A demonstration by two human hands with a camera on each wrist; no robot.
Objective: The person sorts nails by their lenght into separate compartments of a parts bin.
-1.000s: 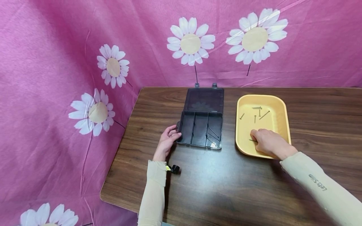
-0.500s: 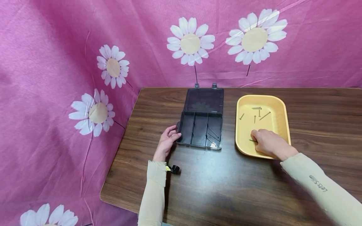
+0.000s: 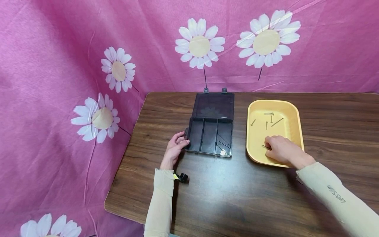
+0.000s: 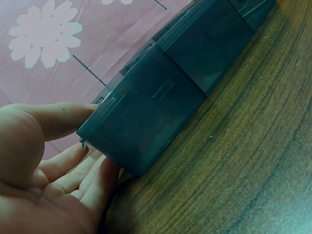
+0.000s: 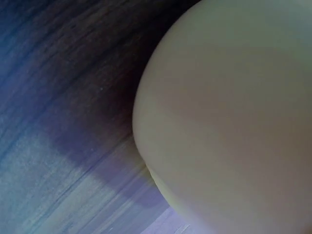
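Observation:
At the left side of a dark see-through compartment box, my left hand grips the edge. In the left wrist view its thumb lies over the rim and its fingers are against the side wall. The box lid is folded back, and a few long screws lie in the right compartment. Inside the yellow tray, my right hand pinches a screw, whose end sticks out to the left of the fingers. Several loose screws lie farther back in the tray.
Both containers stand on a brown wood-grain table. A pink cloth with white flowers hangs behind and to the left. A small black device sticks out beside the left wrist. The tray's pale wall fills much of the right wrist view.
My right hand has shifted slightly to the right inside the tray, with the screw between its fingers. The left hand and the box have stayed in place.

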